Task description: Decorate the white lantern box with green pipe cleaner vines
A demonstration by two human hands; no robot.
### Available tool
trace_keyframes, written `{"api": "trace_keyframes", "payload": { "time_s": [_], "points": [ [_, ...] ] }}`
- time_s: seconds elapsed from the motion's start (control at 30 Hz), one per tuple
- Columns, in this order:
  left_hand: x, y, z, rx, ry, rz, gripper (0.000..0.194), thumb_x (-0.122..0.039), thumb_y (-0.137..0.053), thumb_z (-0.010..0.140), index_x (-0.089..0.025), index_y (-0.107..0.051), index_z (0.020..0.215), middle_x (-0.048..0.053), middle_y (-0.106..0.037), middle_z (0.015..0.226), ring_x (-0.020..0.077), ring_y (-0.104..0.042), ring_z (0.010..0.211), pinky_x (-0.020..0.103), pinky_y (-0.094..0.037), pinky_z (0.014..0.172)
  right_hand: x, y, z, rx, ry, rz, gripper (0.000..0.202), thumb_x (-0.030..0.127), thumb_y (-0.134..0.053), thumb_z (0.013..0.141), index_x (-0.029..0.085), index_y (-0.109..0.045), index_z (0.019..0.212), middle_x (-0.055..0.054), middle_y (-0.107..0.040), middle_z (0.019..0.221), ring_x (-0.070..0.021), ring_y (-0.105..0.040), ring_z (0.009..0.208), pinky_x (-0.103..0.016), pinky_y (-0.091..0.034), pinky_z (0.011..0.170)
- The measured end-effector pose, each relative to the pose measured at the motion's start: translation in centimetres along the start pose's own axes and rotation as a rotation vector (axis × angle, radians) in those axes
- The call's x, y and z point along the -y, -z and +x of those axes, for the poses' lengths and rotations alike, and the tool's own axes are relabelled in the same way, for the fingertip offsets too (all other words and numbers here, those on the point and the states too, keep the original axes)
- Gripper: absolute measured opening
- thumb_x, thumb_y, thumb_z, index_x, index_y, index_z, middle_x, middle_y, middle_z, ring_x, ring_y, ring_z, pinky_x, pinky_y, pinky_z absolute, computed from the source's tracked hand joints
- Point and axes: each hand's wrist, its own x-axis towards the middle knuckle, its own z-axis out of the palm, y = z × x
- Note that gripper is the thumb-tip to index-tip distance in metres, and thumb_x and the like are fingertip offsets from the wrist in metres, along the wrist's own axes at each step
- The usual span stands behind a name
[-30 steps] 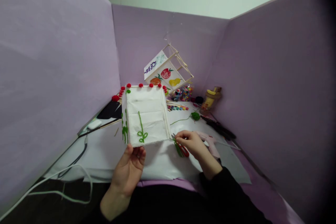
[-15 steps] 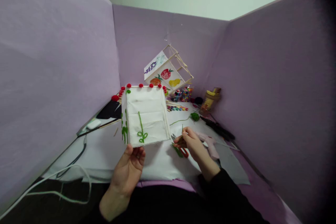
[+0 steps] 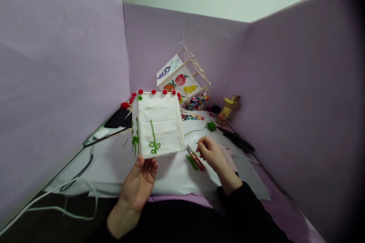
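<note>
White fabric stretched over a box-shaped stick frame, a lantern-like cube (image 3: 158, 125), is what the person holds up over the desk. The left hand (image 3: 139, 184) grips its lower edge from beneath, fingers closed around the bottom corner, so the cube hangs tilted in the air, clear of the white paper sheet (image 3: 114, 163) covering the tabletop.

Judging from how it looks, the decorating is partly done. A row of small red pompoms (image 3: 155, 92) runs along the top edge. One face carries a green yarn stem with two curled leaves (image 3: 154, 141), and the side face to its left has more green stems. Most of the front face is bare cloth, so I'd say there is room for more stems or blossoms.

The right hand (image 3: 209, 152) hovers low over the sheet, fingertips pinched together on what looks like a thin strand of green yarn, though it is too fine to be sure. Just beside it lie small red-handled scissors (image 3: 194, 157) and a few loose green scraps. A little ball of green yarn (image 3: 211, 125) sits farther back, its tail trailing toward the cube. A pale pink glue gun is mostly hidden behind the right hand.

Against the back lilac partition leans a second stick-frame cube painted with fruit (image 3: 179, 78).
</note>
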Motion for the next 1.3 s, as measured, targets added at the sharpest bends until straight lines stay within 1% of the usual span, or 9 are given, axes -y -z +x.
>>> {"api": "trace_keyframes", "payload": {
  "time_s": [0.2,0.4,0.6,0.73,0.8,0.97,1.03,1.17,1.3],
  "points": [
    [0.0,-0.1,0.0,-0.005,0.005,0.001,0.035,-0.006,-0.038,0.090,-0.011,-0.066,0.070,0.006,-0.068,0.061,0.0137,-0.066,0.057,0.025,-0.058,0.057,0.3,0.1,-0.7,0.192,-0.056,0.222,0.017,0.035,-0.053,0.075,0.020,-0.046,0.080,0.004,-0.056,0.053,-0.0083,-0.044,0.036,-0.019,-0.033,0.036],
    [-0.1,-0.2,-0.2,-0.011,0.000,-0.011,0.033,-0.005,-0.040,0.089,-0.011,-0.066,0.069,0.006,-0.068,0.060,0.0140,-0.066,0.056,0.026,-0.058,0.056,0.9,-0.4,-1.2,0.268,-0.161,0.409,0.031,0.043,-0.060,0.075,0.022,-0.037,0.075,0.001,-0.063,0.063,-0.0112,-0.060,0.049,-0.018,-0.040,0.041],
    [0.0,0.1,-0.1,0.001,-0.003,-0.020,0.031,-0.005,-0.041,0.089,-0.010,-0.067,0.072,0.006,-0.068,0.061,0.0143,-0.066,0.056,0.026,-0.058,0.055,1.2,-0.4,-1.9,0.520,-0.275,0.322,0.039,0.053,-0.059,0.075,0.022,-0.036,0.079,-0.006,-0.062,0.110,-0.0111,-0.063,0.048,-0.017,-0.030,0.029],
    [0.0,0.1,0.0,0.002,0.004,-0.019,0.032,-0.005,-0.039,0.089,-0.010,-0.066,0.072,0.007,-0.068,0.061,0.0143,-0.066,0.057,0.026,-0.058,0.056,0.6,0.0,-1.5,0.391,-0.123,0.231,0.031,0.044,-0.064,0.071,0.019,-0.045,0.070,0.003,-0.055,0.063,-0.0066,-0.047,0.039,-0.018,-0.029,0.034],
    [0.0,0.0,0.0,0.002,0.005,-0.017,0.033,-0.006,-0.039,0.090,-0.010,-0.066,0.071,0.007,-0.068,0.060,0.0142,-0.066,0.056,0.026,-0.058,0.056,0.5,0.1,-1.3,0.345,-0.082,0.181,0.025,0.037,-0.066,0.068,0.018,-0.051,0.064,0.004,-0.048,0.058,-0.0069,-0.043,0.041,-0.021,-0.033,0.038],
    [-0.1,0.1,0.0,0.001,0.002,-0.020,0.034,-0.005,-0.039,0.089,-0.011,-0.066,0.070,0.006,-0.068,0.060,0.0141,-0.066,0.056,0.026,-0.058,0.056,0.9,0.3,-1.2,0.249,0.073,-0.071,0.017,0.029,-0.069,0.063,0.016,-0.061,0.056,-0.011,-0.051,0.122,-0.0209,-0.056,0.094,-0.032,-0.046,0.075],
    [0.0,0.1,0.0,0.005,0.004,-0.019,0.033,-0.005,-0.040,0.089,-0.011,-0.066,0.070,0.007,-0.068,0.060,0.0142,-0.066,0.056,0.026,-0.058,0.056,1.0,0.1,-1.3,0.258,0.062,-0.064,0.017,0.029,-0.068,0.064,0.015,-0.060,0.057,-0.011,-0.048,0.130,-0.0209,-0.057,0.094,-0.032,-0.046,0.074],
    [0.0,0.3,0.0,0.017,0.005,-0.020,0.030,-0.005,-0.042,0.088,-0.012,-0.067,0.073,0.006,-0.068,0.061,0.0143,-0.066,0.057,0.026,-0.058,0.057,0.9,-0.5,-1.6,0.308,-0.089,0.225,0.021,0.033,-0.064,0.070,0.017,-0.051,0.065,-0.010,-0.063,0.101,-0.0059,-0.046,0.046,-0.021,-0.030,0.038],
    [0.0,0.4,0.0,0.018,0.014,-0.016,0.029,-0.006,-0.044,0.088,-0.012,-0.067,0.073,0.006,-0.068,0.061,0.0143,-0.066,0.058,0.025,-0.058,0.058,0.9,-1.2,-1.8,0.320,-0.152,0.450,0.030,0.038,-0.068,0.068,0.021,-0.044,0.071,-0.001,-0.062,0.072,-0.0077,-0.048,0.044,-0.017,-0.024,0.036]
  ]
}}
